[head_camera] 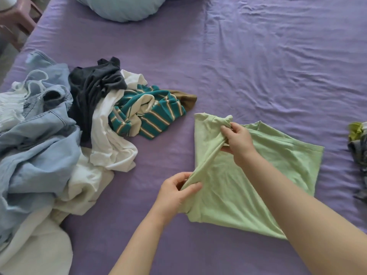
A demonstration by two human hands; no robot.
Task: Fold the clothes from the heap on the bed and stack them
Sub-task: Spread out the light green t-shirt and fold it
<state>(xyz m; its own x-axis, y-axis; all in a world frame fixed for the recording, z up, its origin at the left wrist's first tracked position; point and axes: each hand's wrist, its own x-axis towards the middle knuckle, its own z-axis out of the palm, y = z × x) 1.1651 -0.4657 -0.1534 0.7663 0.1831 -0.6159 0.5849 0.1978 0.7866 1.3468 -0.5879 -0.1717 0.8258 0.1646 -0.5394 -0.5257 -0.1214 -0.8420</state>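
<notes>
While the heap (59,124) lies unfolded along the bed's (258,56) left edge, a light green shirt (238,185) lies spread nearer the foot edge, mid-fold. The left hand (176,192) pinches its lifted side edge; the right hand (237,138) grips the same edge farther up, fingers curled round the cloth. Next, I judge, both should carry that edge across evenly and lay it flat.

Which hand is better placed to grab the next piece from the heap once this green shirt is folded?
Left, probably. The heap lies on the left side of the bed, nearer the left hand. The right hand pinches the green shirt farther right and would have to cross over.
</notes>
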